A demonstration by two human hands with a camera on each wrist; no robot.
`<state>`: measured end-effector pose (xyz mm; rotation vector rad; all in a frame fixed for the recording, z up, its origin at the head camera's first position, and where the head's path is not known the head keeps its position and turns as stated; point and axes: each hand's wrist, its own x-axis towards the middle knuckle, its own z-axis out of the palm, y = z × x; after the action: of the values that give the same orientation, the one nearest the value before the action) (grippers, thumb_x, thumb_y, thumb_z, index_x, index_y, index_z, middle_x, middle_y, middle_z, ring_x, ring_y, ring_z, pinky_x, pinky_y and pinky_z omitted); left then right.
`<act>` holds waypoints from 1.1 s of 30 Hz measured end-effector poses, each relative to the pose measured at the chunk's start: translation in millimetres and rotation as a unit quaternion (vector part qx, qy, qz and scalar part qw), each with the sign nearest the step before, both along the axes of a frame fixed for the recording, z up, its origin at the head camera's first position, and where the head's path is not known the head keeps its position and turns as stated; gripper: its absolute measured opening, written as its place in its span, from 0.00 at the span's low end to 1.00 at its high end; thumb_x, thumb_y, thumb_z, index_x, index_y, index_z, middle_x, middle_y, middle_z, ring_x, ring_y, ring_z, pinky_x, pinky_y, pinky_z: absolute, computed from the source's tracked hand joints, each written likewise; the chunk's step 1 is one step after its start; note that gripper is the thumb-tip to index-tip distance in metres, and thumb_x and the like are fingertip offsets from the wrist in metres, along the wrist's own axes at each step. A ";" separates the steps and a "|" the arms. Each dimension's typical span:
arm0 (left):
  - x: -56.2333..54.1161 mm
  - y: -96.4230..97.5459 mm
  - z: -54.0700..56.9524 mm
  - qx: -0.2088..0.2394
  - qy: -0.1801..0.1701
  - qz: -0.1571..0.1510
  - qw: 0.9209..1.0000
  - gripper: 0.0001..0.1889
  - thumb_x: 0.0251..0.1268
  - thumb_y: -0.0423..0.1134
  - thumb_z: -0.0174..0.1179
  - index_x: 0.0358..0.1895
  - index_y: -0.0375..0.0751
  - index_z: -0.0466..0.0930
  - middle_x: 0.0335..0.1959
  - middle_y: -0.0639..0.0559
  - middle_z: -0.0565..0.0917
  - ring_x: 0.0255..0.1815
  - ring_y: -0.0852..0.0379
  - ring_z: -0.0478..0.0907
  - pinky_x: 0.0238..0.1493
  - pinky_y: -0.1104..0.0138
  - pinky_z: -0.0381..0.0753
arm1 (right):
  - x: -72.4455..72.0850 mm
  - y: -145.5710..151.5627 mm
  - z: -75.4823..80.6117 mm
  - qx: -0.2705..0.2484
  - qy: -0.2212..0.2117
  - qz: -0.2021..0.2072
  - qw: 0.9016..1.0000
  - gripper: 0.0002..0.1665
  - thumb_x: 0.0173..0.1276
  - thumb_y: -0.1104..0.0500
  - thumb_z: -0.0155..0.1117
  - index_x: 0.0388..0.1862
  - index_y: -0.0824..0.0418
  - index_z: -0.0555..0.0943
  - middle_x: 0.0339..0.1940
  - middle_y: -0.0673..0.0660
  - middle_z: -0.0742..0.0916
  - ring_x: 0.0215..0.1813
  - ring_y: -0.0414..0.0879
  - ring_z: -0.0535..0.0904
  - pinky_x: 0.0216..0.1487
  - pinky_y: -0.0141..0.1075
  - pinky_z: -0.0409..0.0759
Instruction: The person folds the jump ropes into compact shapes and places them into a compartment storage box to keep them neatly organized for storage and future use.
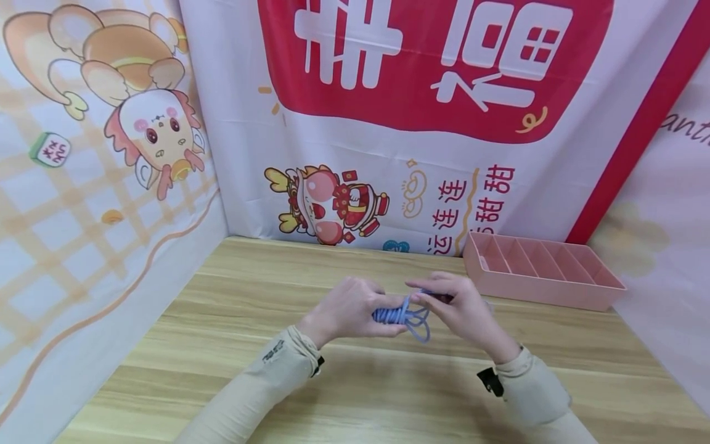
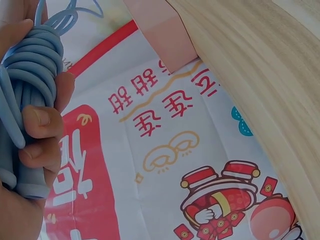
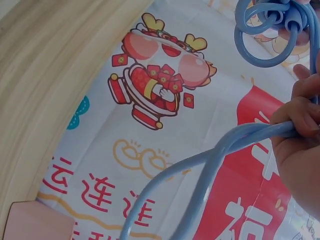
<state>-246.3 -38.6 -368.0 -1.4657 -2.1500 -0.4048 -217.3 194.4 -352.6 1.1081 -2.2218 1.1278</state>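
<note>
While the left hand [image 1: 352,308] grips the blue rope [image 1: 390,316], the right hand [image 1: 460,308] holds its loose length [image 3: 250,134]; it looks light, supple, best held round its coils [image 2: 35,59].

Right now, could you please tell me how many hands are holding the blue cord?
2: the left hand grips the wound bundle of blue cord, and the right hand, beside it, holds a loose length, both above the wooden table.

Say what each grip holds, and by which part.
Left grip: the cord, by its wound bundle. Right grip: the same cord, by a loose strand.
</note>
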 end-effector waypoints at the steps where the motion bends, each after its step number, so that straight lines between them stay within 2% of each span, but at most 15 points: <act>1: -0.7 0.3 -0.1 0.000 0.003 -0.002 1.000 0.24 0.59 0.59 0.67 0.53 0.49 0.87 0.26 0.57 0.84 0.19 0.69 0.71 0.21 0.82 0.66 | 2.3 -1.2 3.1 -0.002 0.011 -0.004 1.000 0.14 0.59 0.76 0.69 0.44 0.67 0.87 0.23 0.50 0.79 0.22 0.41 0.69 0.20 0.29 0.68; 8: -1.9 1.2 -2.0 0.021 0.016 -0.009 1.000 0.24 0.57 0.56 0.70 0.53 0.47 0.87 0.27 0.55 0.85 0.19 0.68 0.73 0.21 0.83 0.67 | 17.8 -10.3 20.8 -0.014 0.054 -0.050 0.997 0.09 0.50 0.77 0.74 0.32 0.68 0.89 0.20 0.51 0.80 0.21 0.40 0.68 0.18 0.29 0.65; 13: -1.3 1.5 -1.6 0.032 0.025 -0.014 0.999 0.23 0.57 0.55 0.70 0.52 0.46 0.87 0.25 0.56 0.85 0.18 0.68 0.72 0.20 0.82 0.66 | 19.5 -10.8 20.7 -0.025 0.022 -0.070 0.997 0.08 0.52 0.74 0.75 0.32 0.67 0.89 0.21 0.50 0.81 0.21 0.40 0.70 0.16 0.32 0.67; 16: -0.6 1.5 -1.1 0.036 0.032 -0.015 0.999 0.23 0.57 0.55 0.70 0.53 0.46 0.87 0.25 0.55 0.85 0.18 0.68 0.73 0.20 0.83 0.66 | 18.0 -8.5 18.6 -0.029 0.002 -0.065 0.997 0.08 0.55 0.74 0.73 0.34 0.67 0.89 0.20 0.50 0.79 0.22 0.40 0.68 0.17 0.33 0.67; 23: 0.1 2.8 -0.2 0.071 0.053 -0.025 0.996 0.22 0.54 0.54 0.72 0.50 0.46 0.88 0.25 0.55 0.86 0.17 0.67 0.75 0.20 0.84 0.66 | 15.9 -3.0 17.8 -0.033 -0.002 -0.025 0.999 0.12 0.60 0.79 0.66 0.41 0.71 0.87 0.19 0.52 0.71 0.23 0.40 0.63 0.20 0.33 0.64; 33: 1.8 3.1 1.2 0.073 0.069 -0.025 0.995 0.24 0.54 0.54 0.72 0.50 0.44 0.87 0.25 0.55 0.86 0.17 0.67 0.76 0.21 0.83 0.67 | 16.1 -4.1 19.2 -0.039 -0.011 -0.040 0.998 0.09 0.59 0.77 0.68 0.39 0.70 0.88 0.18 0.52 0.73 0.23 0.41 0.64 0.20 0.31 0.65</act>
<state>-244.5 -35.5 -366.8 -1.4262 -1.9361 -0.4537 -201.1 190.3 -333.4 0.9702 -2.1982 1.1882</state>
